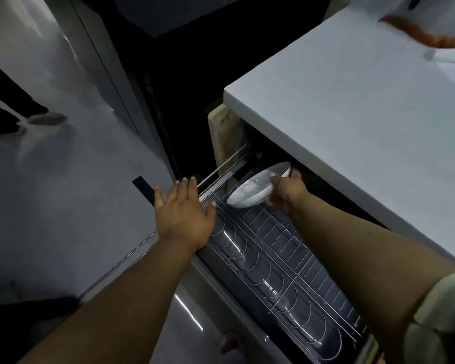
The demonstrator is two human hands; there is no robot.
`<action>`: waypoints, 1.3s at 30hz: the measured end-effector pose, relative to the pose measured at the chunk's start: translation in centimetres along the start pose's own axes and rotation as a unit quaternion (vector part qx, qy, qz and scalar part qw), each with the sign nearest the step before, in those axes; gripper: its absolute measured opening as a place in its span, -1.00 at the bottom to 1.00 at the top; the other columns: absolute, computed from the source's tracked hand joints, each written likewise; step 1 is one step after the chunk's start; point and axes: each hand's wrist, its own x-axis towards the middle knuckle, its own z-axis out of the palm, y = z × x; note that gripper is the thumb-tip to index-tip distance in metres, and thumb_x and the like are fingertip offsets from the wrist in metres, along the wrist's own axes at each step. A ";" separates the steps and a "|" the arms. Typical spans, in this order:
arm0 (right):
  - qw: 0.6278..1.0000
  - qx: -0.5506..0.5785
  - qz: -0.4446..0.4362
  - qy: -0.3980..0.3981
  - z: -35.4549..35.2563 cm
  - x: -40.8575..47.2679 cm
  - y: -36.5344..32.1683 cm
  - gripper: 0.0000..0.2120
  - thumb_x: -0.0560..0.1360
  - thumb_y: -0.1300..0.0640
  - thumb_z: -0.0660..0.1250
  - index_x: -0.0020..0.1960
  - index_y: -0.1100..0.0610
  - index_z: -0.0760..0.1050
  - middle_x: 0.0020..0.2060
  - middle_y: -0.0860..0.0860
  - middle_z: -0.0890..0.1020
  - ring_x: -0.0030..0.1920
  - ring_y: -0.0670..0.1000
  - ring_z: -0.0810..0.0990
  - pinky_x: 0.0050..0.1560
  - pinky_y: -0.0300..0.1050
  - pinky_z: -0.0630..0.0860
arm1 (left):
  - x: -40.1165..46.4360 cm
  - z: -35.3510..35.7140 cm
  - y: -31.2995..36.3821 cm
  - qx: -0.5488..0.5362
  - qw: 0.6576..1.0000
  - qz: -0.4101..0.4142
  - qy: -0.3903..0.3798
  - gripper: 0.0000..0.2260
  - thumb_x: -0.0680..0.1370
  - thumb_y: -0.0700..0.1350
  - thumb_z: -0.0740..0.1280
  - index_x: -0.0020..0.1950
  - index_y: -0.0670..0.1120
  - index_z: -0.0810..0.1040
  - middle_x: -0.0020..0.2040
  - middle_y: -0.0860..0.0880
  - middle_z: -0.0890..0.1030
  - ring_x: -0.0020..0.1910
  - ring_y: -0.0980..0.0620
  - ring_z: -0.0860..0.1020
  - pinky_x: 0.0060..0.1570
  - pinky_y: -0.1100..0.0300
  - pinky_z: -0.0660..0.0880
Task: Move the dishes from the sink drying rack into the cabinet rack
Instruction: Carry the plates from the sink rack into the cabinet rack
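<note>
The right hand (pixel 285 189) grips a white bowl (pixel 255 186), tilted, over the far end of the pulled-out cabinet rack (pixel 286 248). The left hand (pixel 181 208), fingers spread, rests at the rack's left front edge.

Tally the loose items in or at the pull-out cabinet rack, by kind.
White bowl, gripped by the right hand: 1
Wooden cutting board, standing at the rack's far end: 1
Total: 2

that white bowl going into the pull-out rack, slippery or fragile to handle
The white bowl looks glossy and glazed, so probably slick and breakable against the wire rack. The right hand holds only its rim, tilted, so it could slip.
</note>
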 end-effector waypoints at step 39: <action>0.957 -0.284 -0.047 0.024 5.1 10.8 -2.1 -0.79 0.57 -0.08 0.20 -0.18 -0.03 0.28 -0.21 -0.05 0.36 0.03 -0.02 0.28 0.14 -0.14 0.31 | -0.7 1.0 -1.0 -0.034 0.998 0.027 0.048 -0.45 0.44 0.12 0.08 0.28 -0.16 0.50 0.12 -0.11 0.63 0.08 -0.10 0.57 0.41 -0.16 0.02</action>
